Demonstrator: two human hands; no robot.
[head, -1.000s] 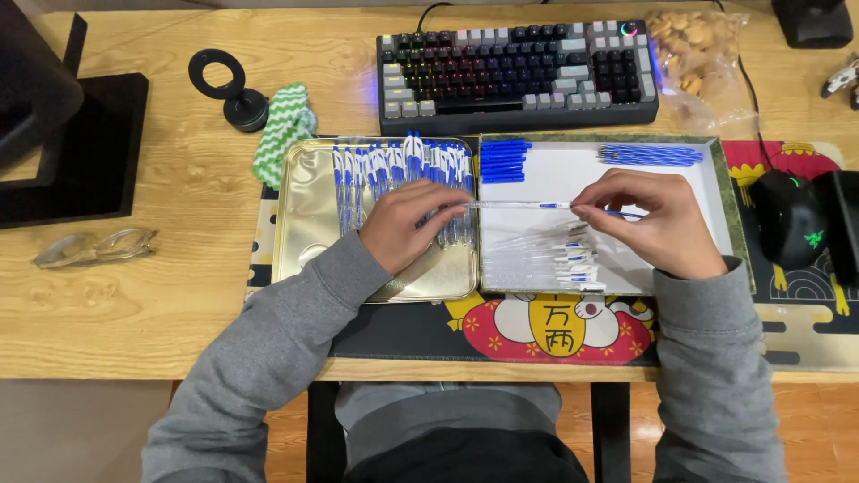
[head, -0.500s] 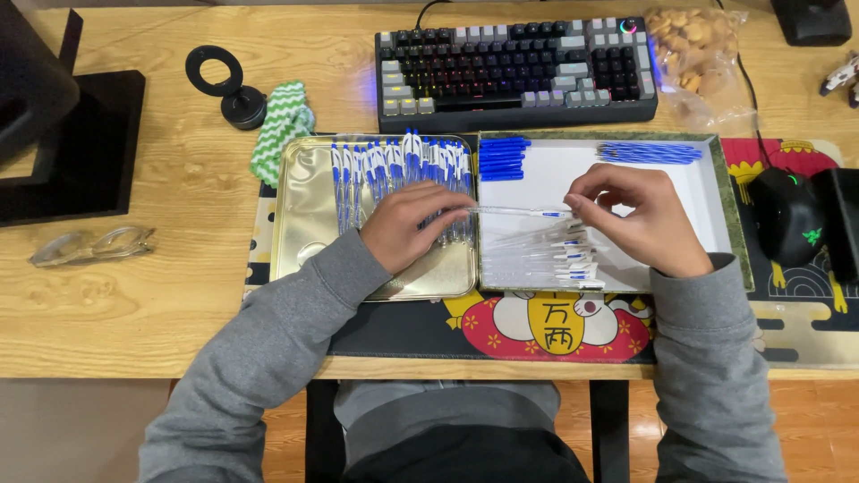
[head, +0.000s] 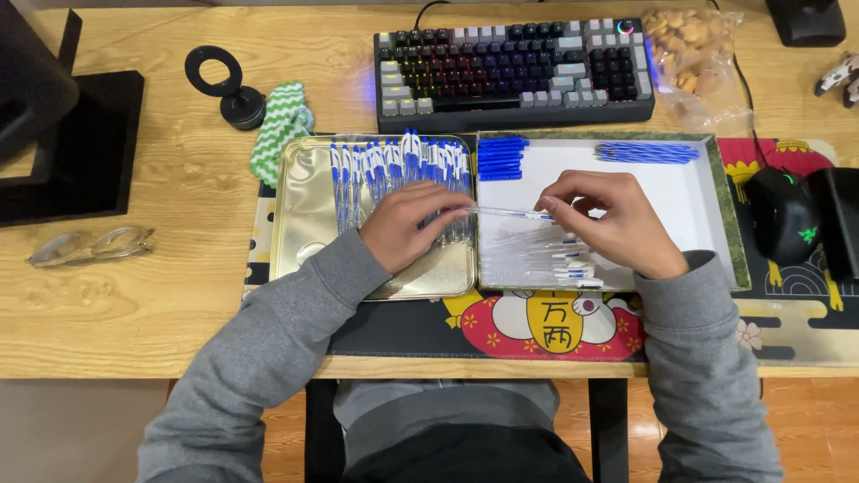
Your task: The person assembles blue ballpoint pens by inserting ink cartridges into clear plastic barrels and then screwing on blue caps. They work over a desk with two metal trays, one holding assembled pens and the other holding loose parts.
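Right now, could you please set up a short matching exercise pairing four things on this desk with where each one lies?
Things:
1. keyboard
2. eyeglasses
3. blue pen caps
4. computer mouse

Places:
A. far left on the bare wood
B. top left corner of the white tray
C. behind both trays
D. right of the white tray, on the desk mat

Pairs: 1-C, 2-A, 3-B, 4-D

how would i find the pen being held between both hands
Start at the keyboard; below it sit a gold tray and a white box. The clear pen spans their shared edge, the only one lifted, pinched between left hand and right hand.
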